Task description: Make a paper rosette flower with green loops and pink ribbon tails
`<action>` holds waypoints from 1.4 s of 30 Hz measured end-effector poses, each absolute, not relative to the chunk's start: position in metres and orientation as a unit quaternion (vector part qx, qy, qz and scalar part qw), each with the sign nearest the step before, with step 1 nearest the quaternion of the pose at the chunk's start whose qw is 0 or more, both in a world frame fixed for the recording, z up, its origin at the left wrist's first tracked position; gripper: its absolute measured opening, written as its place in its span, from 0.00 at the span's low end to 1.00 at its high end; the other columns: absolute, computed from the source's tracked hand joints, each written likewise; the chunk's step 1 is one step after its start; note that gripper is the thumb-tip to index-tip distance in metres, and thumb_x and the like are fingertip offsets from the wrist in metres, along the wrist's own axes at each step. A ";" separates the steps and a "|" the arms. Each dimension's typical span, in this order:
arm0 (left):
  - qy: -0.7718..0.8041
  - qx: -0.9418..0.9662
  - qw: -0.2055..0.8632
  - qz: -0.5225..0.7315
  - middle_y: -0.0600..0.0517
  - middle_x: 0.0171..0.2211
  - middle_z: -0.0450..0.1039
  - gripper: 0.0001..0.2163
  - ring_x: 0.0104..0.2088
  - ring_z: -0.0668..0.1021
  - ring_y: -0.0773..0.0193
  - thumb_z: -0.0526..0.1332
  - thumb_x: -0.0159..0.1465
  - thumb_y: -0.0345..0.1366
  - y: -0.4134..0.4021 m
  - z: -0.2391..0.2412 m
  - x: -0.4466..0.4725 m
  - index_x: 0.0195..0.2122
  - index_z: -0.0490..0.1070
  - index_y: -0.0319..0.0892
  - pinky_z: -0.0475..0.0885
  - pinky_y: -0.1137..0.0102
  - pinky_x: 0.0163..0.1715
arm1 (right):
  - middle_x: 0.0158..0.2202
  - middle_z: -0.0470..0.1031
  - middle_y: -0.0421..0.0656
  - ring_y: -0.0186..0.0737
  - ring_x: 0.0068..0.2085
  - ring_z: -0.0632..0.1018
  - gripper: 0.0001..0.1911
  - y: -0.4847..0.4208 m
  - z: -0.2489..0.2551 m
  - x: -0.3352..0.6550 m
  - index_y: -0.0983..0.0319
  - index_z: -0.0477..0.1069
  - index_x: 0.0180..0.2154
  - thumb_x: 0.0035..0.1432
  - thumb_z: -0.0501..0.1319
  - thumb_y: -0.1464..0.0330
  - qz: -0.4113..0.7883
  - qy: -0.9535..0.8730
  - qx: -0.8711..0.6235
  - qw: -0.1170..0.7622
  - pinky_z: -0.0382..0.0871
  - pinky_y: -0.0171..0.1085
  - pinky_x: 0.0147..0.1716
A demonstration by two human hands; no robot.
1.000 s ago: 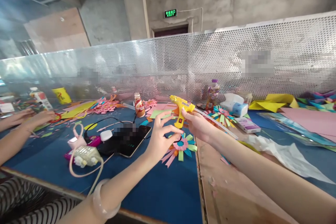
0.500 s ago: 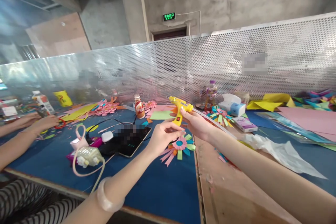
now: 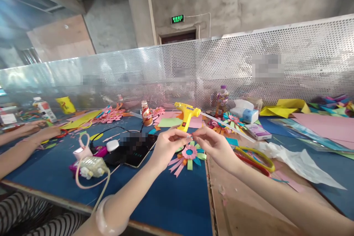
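Observation:
The yellow glue gun (image 3: 188,111) is upright, with a long clear glue stick (image 3: 225,126) jutting from its back. My left hand (image 3: 169,146) is closed at the bottom of its handle. My right hand (image 3: 212,144) is off the gun, thumb and fingers pinched together against the left fingertips. Whatever sits between the fingertips is too small to name. Just below them on the blue table lies a paper flower (image 3: 189,152) with a pink and blue centre and coloured strips. A dark cable curves beside it.
A phone (image 3: 139,151) and a power strip with plugs (image 3: 92,166) lie to the left. Scissors with yellow and red handles (image 3: 257,158) lie right, beside crumpled tissue (image 3: 293,162). Bottles (image 3: 146,113), coloured paper and a tissue pack (image 3: 245,113) stand behind. Another person's hands (image 3: 47,132) work at far left.
My right hand has let go of the glue gun's body and moved down to my left fingertips. The gun now stands over my left hand. The scissors have come into sight.

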State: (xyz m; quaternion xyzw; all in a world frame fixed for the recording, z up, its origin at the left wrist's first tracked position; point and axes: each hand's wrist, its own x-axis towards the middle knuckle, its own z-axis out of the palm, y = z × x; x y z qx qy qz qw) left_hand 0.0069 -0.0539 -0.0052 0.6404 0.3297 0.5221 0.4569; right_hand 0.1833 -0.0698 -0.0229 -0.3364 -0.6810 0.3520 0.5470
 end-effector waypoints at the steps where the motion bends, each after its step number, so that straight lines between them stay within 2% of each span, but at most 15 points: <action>1: 0.327 0.639 0.456 0.527 0.52 0.29 0.75 0.06 0.32 0.77 0.64 0.69 0.50 0.35 -0.054 -0.006 0.007 0.27 0.76 0.41 0.71 0.71 0.34 | 0.36 0.73 0.42 0.39 0.38 0.74 0.06 -0.072 -0.022 0.182 0.58 0.71 0.37 0.57 0.60 0.66 0.319 -0.696 -0.330 0.553 0.67 0.39 0.40; 5: 0.325 0.623 0.461 0.542 0.52 0.30 0.75 0.06 0.33 0.76 0.65 0.70 0.48 0.34 -0.055 -0.007 0.008 0.26 0.77 0.41 0.71 0.73 0.35 | 0.35 0.73 0.42 0.39 0.37 0.74 0.05 -0.076 -0.018 0.178 0.58 0.71 0.37 0.58 0.58 0.70 0.157 -0.753 -0.302 0.564 0.68 0.39 0.39; 9: 0.322 0.620 0.466 0.543 0.52 0.32 0.75 0.05 0.33 0.76 0.65 0.70 0.48 0.34 -0.056 -0.008 0.009 0.26 0.77 0.41 0.72 0.73 0.35 | 0.35 0.73 0.43 0.39 0.38 0.74 0.05 -0.076 -0.019 0.177 0.58 0.70 0.37 0.58 0.58 0.72 0.103 -0.765 -0.304 0.559 0.69 0.38 0.39; 21: 0.319 0.628 0.448 0.550 0.50 0.39 0.75 0.07 0.36 0.77 0.63 0.70 0.49 0.36 -0.054 -0.013 0.009 0.31 0.79 0.43 0.73 0.70 0.36 | 0.33 0.73 0.43 0.39 0.37 0.74 0.05 -0.074 -0.020 0.177 0.58 0.70 0.35 0.58 0.57 0.73 0.048 -0.763 -0.299 0.571 0.70 0.39 0.37; 24: 0.326 0.615 0.437 0.570 0.49 0.40 0.75 0.10 0.32 0.76 0.65 0.70 0.50 0.36 -0.049 -0.011 0.003 0.34 0.79 0.44 0.73 0.69 0.35 | 0.32 0.73 0.42 0.39 0.36 0.75 0.05 -0.075 -0.016 0.181 0.58 0.70 0.34 0.58 0.57 0.73 0.039 -0.751 -0.311 0.582 0.70 0.39 0.37; 27: 0.337 0.578 0.419 0.614 0.50 0.35 0.77 0.12 0.28 0.75 0.67 0.70 0.48 0.35 -0.044 -0.002 -0.013 0.35 0.79 0.43 0.73 0.70 0.33 | 0.32 0.73 0.42 0.39 0.36 0.75 0.05 -0.077 -0.012 0.189 0.57 0.70 0.35 0.58 0.57 0.72 0.025 -0.745 -0.319 0.585 0.69 0.40 0.37; 29: 0.348 0.552 0.402 0.643 0.49 0.34 0.78 0.13 0.30 0.76 0.65 0.71 0.47 0.34 -0.043 0.008 -0.031 0.36 0.79 0.42 0.72 0.70 0.33 | 0.33 0.73 0.42 0.39 0.37 0.75 0.05 -0.080 -0.009 0.194 0.57 0.69 0.35 0.58 0.57 0.72 0.018 -0.745 -0.321 0.584 0.69 0.40 0.38; 32: 0.375 0.529 0.371 0.664 0.46 0.40 0.77 0.15 0.37 0.77 0.63 0.71 0.46 0.32 -0.045 0.025 -0.067 0.37 0.78 0.40 0.72 0.72 0.36 | 0.34 0.73 0.42 0.39 0.37 0.75 0.05 -0.085 -0.009 0.202 0.56 0.69 0.36 0.58 0.57 0.72 0.008 -0.746 -0.330 0.579 0.69 0.40 0.38; 36: 0.455 0.520 0.303 0.656 0.47 0.41 0.77 0.17 0.38 0.76 0.66 0.69 0.49 0.29 -0.040 0.048 -0.121 0.41 0.76 0.36 0.71 0.73 0.40 | 0.34 0.72 0.42 0.40 0.37 0.75 0.05 -0.090 -0.013 0.210 0.56 0.69 0.35 0.59 0.57 0.71 0.016 -0.747 -0.349 0.566 0.69 0.41 0.38; 38: 0.503 0.527 0.271 0.629 0.50 0.39 0.76 0.16 0.38 0.76 0.69 0.67 0.53 0.28 -0.028 0.059 -0.145 0.44 0.74 0.33 0.70 0.71 0.44 | 0.35 0.72 0.43 0.41 0.39 0.74 0.05 -0.090 -0.018 0.213 0.56 0.69 0.35 0.59 0.57 0.71 0.024 -0.750 -0.354 0.558 0.69 0.41 0.39; 42: 0.549 0.510 0.247 0.614 0.50 0.33 0.75 0.14 0.35 0.75 0.70 0.66 0.54 0.26 0.009 0.079 -0.181 0.42 0.72 0.26 0.69 0.68 0.46 | 0.35 0.72 0.43 0.41 0.39 0.74 0.04 -0.088 -0.030 0.217 0.56 0.69 0.35 0.59 0.57 0.71 0.037 -0.755 -0.360 0.547 0.69 0.42 0.39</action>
